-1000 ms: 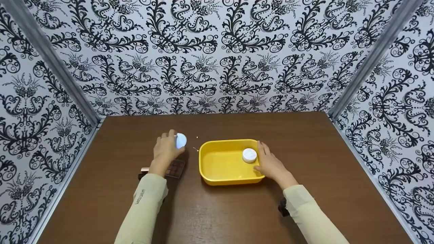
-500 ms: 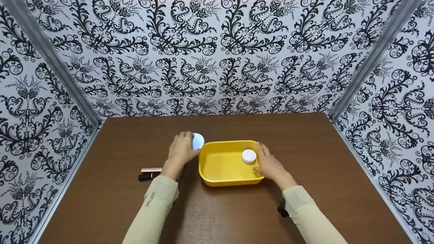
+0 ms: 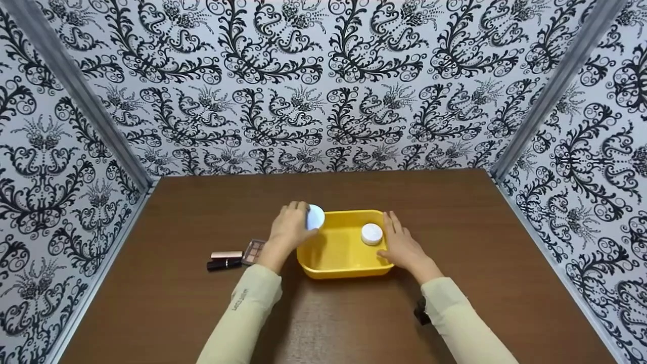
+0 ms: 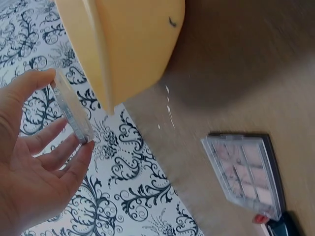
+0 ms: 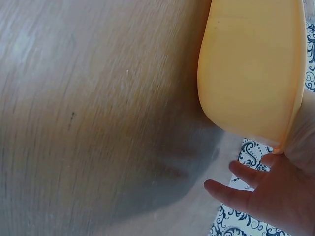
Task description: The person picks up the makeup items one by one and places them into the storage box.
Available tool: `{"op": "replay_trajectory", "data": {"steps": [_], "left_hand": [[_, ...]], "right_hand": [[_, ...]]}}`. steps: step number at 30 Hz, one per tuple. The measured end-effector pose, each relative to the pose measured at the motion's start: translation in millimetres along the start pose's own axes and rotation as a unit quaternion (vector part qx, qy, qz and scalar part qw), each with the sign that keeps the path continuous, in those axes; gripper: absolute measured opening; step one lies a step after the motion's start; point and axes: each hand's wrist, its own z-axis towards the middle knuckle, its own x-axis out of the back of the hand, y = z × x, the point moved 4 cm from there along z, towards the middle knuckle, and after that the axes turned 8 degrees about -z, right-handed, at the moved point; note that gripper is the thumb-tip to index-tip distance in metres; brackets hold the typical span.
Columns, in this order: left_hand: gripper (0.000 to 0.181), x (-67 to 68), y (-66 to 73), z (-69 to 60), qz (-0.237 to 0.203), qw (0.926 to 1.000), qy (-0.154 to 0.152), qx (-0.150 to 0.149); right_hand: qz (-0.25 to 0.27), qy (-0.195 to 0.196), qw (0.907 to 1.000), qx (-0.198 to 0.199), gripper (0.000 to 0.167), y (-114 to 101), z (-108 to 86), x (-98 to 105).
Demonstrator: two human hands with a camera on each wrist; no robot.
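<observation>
My left hand (image 3: pixel 290 225) grips a round, flat compact (image 3: pixel 315 217) by its edge, tilted, above the left rim of the yellow tub (image 3: pixel 343 274). In the left wrist view the compact (image 4: pixel 71 109) shows clear sides, between thumb and fingertips. My right hand (image 3: pixel 407 248) holds the tub's right rim, the thumb over the inner side; in the right wrist view several fingers (image 5: pixel 231 195) spread out beyond the tub wall (image 5: pixel 251 73). Inside the tub, near its right end, sits a small round white jar (image 3: pixel 372 233).
Left of the tub lie an eyeshadow palette (image 3: pixel 253 251), partly behind my left wrist, a pinkish tube (image 3: pixel 226 255) and a black tube (image 3: pixel 224 264). Patterned walls (image 3: pixel 323 101) enclose the brown table (image 3: pixel 323 192) at the back and sides.
My left hand has carried the compact rightward from the table's left side to above the tub's left rim. The palette and tubes have come into view behind it. The right hand keeps its place.
</observation>
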Motion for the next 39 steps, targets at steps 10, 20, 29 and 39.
{"op": "replay_trajectory", "data": {"steps": [10, 20, 29, 39], "left_hand": [[0.061, -27.0, 17.8, 1.1, 0.008, 0.9983, -0.057, -0.009], [0.061, -52.5, 35.5, 2.5, 0.020, 0.9948, -0.095, -0.029], [0.054, -73.2, 44.9, 2.7, 0.052, 0.9913, -0.118, -0.025], [0.039, -82.2, 48.2, 7.3, 0.090, 0.9865, -0.133, -0.034]], "right_hand": [[-0.007, -0.001, 1.0000, -0.002, 0.102, -3.6, -1.0, -0.3], [-0.033, 0.001, 0.9994, -0.012, 0.102, -4.2, -0.1, 0.1], [-0.079, 0.004, 0.9968, -0.006, 0.105, -3.8, -4.8, 4.8], [-0.104, 0.008, 0.9945, -0.010, 0.105, -6.1, -2.2, 3.4]]}}
